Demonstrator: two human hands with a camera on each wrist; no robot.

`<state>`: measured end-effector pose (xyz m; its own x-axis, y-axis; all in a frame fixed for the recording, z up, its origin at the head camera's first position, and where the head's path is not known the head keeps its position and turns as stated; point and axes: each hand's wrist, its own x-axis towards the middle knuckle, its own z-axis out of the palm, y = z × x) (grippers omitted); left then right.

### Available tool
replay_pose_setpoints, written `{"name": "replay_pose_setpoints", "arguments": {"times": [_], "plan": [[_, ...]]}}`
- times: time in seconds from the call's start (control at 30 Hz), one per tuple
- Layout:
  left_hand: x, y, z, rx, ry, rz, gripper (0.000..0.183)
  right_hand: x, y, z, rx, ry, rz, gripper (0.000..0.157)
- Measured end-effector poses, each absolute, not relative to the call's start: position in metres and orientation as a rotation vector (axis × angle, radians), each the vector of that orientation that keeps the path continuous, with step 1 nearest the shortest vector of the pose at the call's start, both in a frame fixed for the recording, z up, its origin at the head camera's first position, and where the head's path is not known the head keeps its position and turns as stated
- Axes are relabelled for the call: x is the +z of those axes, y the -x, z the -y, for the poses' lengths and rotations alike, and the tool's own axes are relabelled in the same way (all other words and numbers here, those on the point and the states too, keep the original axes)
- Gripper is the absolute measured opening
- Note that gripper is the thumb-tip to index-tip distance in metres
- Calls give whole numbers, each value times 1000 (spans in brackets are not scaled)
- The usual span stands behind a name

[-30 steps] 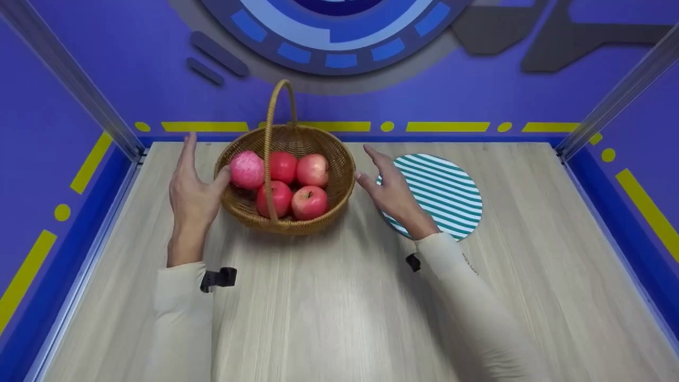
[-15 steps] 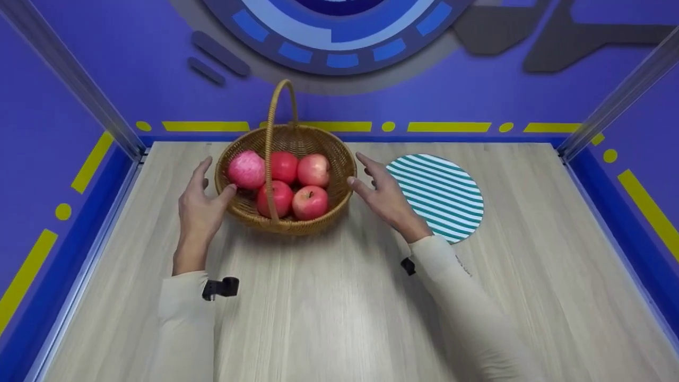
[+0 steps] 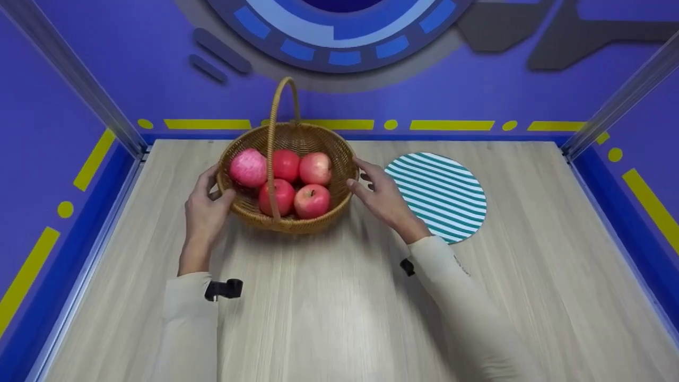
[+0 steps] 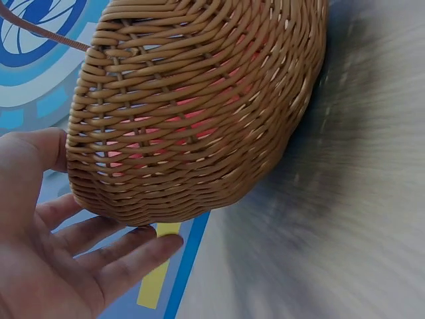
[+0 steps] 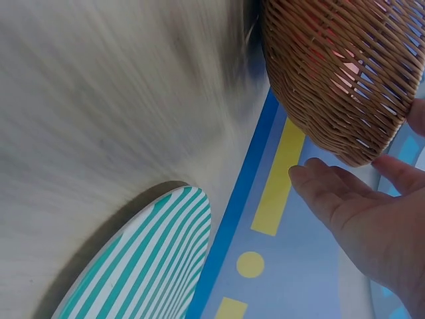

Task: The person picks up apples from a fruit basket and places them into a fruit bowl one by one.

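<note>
A brown wicker basket (image 3: 286, 225) with a tall arched handle (image 3: 272, 138) stands towards the back left, holding several red and pink apples (image 3: 312, 201). My left hand (image 3: 205, 212) holds its left rim, thumb over the edge and fingers along the outside. In the left wrist view, the fingers of the left hand (image 4: 60, 246) spread beneath the woven side (image 4: 199, 113). On the opposite side, my right hand (image 3: 387, 199) has its thumb over the rim and its index fingertip against the outer wall. The right wrist view shows the right hand's other fingers (image 5: 325, 189) extended below the weave.
A round mat with teal and white stripes (image 3: 440, 196) lies on the wooden table (image 3: 318, 297), right of the basket and partly behind my right hand. Blue walls with yellow markings (image 3: 451, 125) enclose the table at the back and both sides.
Both hands have closed in on the basket: the left moved right and nearer, its fingers coming against the side, and the right shifted left onto the rim. The basket stays in place.
</note>
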<state>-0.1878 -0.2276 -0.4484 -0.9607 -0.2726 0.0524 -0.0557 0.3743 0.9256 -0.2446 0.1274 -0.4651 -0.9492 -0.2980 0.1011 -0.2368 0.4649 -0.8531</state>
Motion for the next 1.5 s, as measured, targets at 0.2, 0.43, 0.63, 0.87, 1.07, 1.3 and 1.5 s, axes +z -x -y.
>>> {"name": "replay_pose_setpoints", "arguments": {"times": [0.2, 0.43, 0.63, 0.87, 1.07, 1.3, 1.5], "plan": [[-454, 187, 230, -1680, -288, 2415, 65, -471, 245, -125, -1542, 491, -2625, 59], [-460, 188, 233, -1765, -229, 2359, 64, -473, 244, -123, -1604, 469, -2594, 57], [-462, 189, 234, -1828, -201, 2306, 65, -474, 244, -120, -1656, 470, -2573, 57], [-463, 190, 234, -1918, -205, 2243, 66, -478, 244, -121, -1709, 460, -2554, 58], [-463, 192, 235, -1936, -212, 2235, 66, -481, 244, -121, -1761, 468, -2530, 57], [-463, 193, 234, -1944, -200, 2244, 67, -485, 244, -124, -1769, 430, -2541, 57], [-463, 193, 234, -1889, -199, 2288, 67, -487, 243, -125, -1785, 408, -2525, 56]]}}
